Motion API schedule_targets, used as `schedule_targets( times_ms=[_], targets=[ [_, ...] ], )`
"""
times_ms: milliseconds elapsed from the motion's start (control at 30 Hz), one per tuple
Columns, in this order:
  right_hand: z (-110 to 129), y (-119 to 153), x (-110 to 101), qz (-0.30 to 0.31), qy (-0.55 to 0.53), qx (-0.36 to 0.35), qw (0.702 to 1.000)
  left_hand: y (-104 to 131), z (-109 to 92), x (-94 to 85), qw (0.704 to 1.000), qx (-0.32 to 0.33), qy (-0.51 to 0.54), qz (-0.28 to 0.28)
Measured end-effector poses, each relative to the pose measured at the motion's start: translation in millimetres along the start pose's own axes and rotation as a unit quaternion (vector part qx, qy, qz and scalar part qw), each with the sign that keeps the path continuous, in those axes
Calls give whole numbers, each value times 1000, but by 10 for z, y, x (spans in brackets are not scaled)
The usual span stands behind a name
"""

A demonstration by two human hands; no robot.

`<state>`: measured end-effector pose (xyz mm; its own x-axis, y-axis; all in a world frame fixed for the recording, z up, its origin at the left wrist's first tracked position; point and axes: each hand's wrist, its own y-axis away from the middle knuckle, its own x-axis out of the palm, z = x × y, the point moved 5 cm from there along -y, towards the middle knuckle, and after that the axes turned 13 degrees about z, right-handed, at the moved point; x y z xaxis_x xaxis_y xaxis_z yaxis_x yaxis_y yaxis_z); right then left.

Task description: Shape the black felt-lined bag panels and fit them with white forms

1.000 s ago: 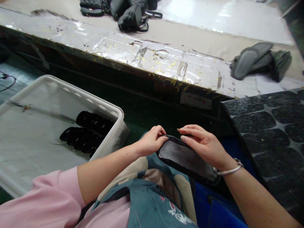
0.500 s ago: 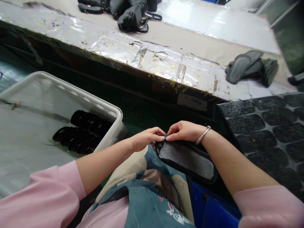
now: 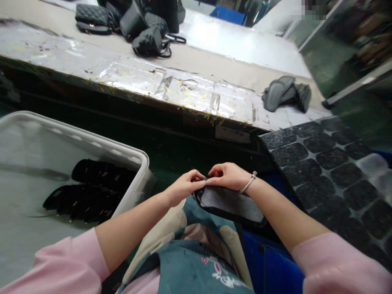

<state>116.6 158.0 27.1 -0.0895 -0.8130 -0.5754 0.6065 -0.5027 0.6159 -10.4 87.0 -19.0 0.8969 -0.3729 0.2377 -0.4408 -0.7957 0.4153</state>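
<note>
Above my lap is a black bag piece (image 3: 232, 203) with a grey, elongated oval panel facing up. My left hand (image 3: 185, 185) pinches its left end at the upper edge. Beside it, my right hand (image 3: 226, 177) has bent fingers closed on the same edge, the thumb lying along it and almost meeting the left thumb. What lies under the fingers is hidden. Similar grey oval-panelled pieces (image 3: 280, 93) lie in a small heap on the workbench.
A white plastic bin (image 3: 145, 163) at left holds two rows of black pieces (image 3: 82, 200). Across the front runs a tape-covered workbench (image 3: 190, 92) with black quilted bags (image 3: 150, 38). At right is a black-and-grey patterned surface (image 3: 324, 159); a blue container (image 3: 269, 261) is below.
The view has turned right, so bench and bin sit farther left. My right hand has shifted slightly along the edge, its thumb now flatter. Both hands still hold the piece.
</note>
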Motion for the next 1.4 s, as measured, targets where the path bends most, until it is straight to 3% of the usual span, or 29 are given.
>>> schedule_targets(
  times_ms=[67,133,200,267,333,467,567,700,800,967,1067,1200,1267,1400],
  targets=[
    [-133,209,33,-67,-108,-36,991,-32,23,-43,999,-11,40,28],
    [-305,484,93,-157,-213,-61,962,-75,21,-89,999,-18,33,24],
    [-526,807,206,-267,-246,-31,931,-128,8,-89,999,-23,5,24],
    [-716,1136,377,-359,-190,29,913,-179,-8,-56,999,-23,-21,21],
    [-801,1401,582,-402,-105,56,908,-215,-27,-14,999,-11,-41,10],
    [-749,1769,910,-492,23,87,866,-188,-63,27,995,22,-84,-41],
    [-682,1846,1095,-543,10,98,834,-103,-72,41,995,36,-81,-41],
    [-818,1728,1379,-548,-185,91,811,-29,-36,74,998,47,-43,-18],
    [-902,1638,1540,-528,-270,94,800,-34,8,103,995,82,-24,-53],
    [-601,1666,1413,-579,-67,58,811,44,146,124,991,122,23,-49],
    [-326,1594,1286,-580,22,3,814,192,245,82,982,160,95,26],
    [-11,1329,1161,-533,55,-58,842,312,380,54,961,191,161,121],
    [98,1173,1119,-509,51,-73,856,294,458,52,964,179,159,115],
    [189,922,1081,-465,41,-74,881,244,546,90,969,203,134,47]
  ],
)
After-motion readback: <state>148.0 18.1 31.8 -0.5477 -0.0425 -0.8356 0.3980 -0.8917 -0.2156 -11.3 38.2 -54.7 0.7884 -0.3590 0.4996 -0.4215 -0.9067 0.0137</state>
